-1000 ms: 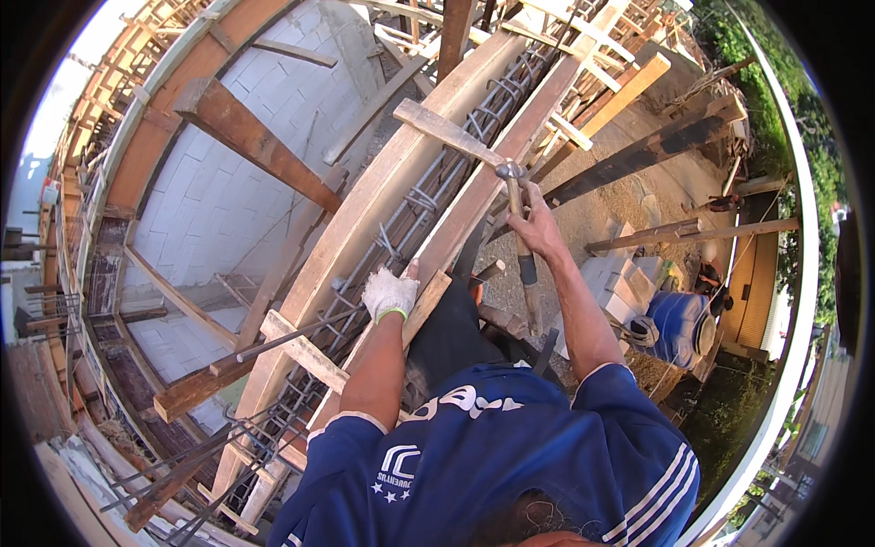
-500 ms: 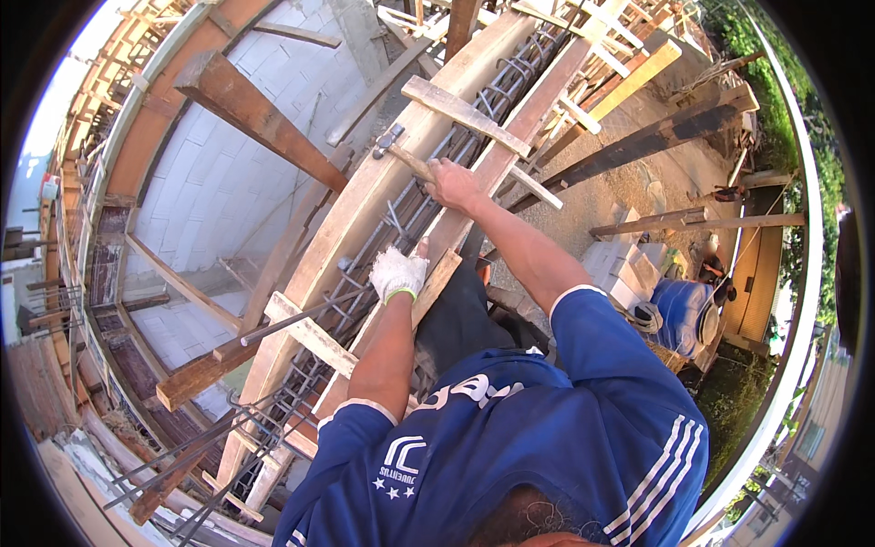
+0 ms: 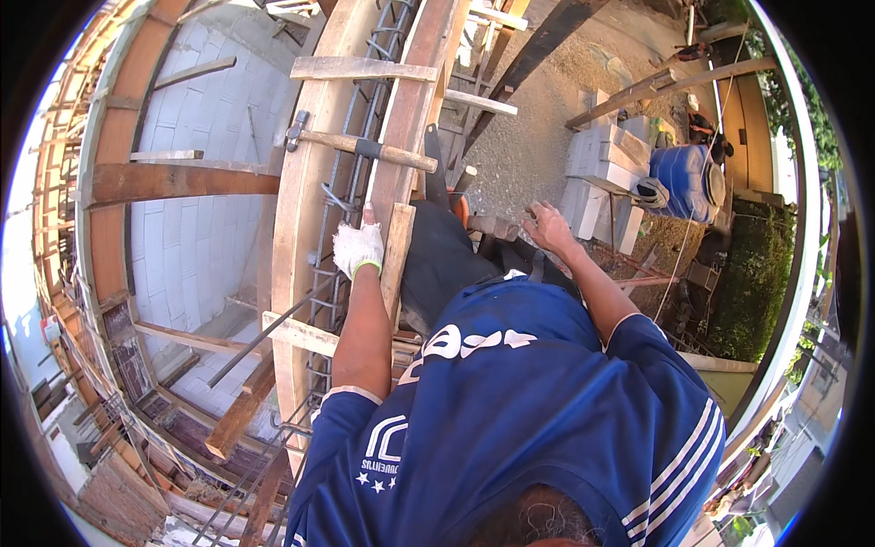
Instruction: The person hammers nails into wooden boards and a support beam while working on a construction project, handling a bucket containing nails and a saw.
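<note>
My left hand (image 3: pixel 357 248) wears a white knit glove and rests at the inner edge of the right formwork board (image 3: pixel 398 150). One bare fingertip points forward; the other fingers look curled in, and what they hold, if anything, is hidden. A hammer (image 3: pixel 365 147) with a wooden handle and a dark band lies across the narrow form, its metal head over the left board (image 3: pixel 301 196). Nothing touches its handle. My bare right hand (image 3: pixel 550 230) is off to the right, fingers apart and empty, close to a brownish object (image 3: pixel 497 228) at my waist.
Steel reinforcing bars (image 3: pixel 344 173) run inside the form. Wooden crosspieces (image 3: pixel 365 68) bridge its top, one farther off and another (image 3: pixel 301 335) nearer me. A thick timber (image 3: pixel 187 183) meets it from the left. Pale blocks (image 3: pixel 597 169) and a blue drum (image 3: pixel 682 182) stand on lower ground at right.
My right hand has let go of the hammer and moved right, toward my waist. The hammer now lies across the form. My left hand stays at the board as the view has turned.
</note>
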Available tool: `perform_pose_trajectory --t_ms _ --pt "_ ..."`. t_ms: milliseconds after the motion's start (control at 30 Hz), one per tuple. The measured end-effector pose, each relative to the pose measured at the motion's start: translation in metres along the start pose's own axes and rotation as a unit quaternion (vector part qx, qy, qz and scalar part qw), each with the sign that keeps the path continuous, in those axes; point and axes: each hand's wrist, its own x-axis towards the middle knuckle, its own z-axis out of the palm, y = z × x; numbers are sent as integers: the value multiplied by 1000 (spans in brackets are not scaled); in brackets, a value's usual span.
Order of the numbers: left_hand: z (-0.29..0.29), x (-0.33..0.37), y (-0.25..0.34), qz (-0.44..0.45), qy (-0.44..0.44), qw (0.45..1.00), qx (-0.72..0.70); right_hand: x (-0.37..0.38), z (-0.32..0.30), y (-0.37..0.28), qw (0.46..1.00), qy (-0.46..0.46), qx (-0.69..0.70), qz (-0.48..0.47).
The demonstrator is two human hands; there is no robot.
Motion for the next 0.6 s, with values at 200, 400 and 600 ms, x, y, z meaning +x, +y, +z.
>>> perform_pose_trajectory --t_ms 200,400,600 --pt "6 -1 -6 -4 10 1000 1 -35 23 25 970 -236 49 43" --pt "6 3 -8 5 21 1000 3 -31 -24 12 946 -314 77 1" --pt "-7 -8 0 -10 11 1000 -7 -19 -34 29 988 -106 113 11"
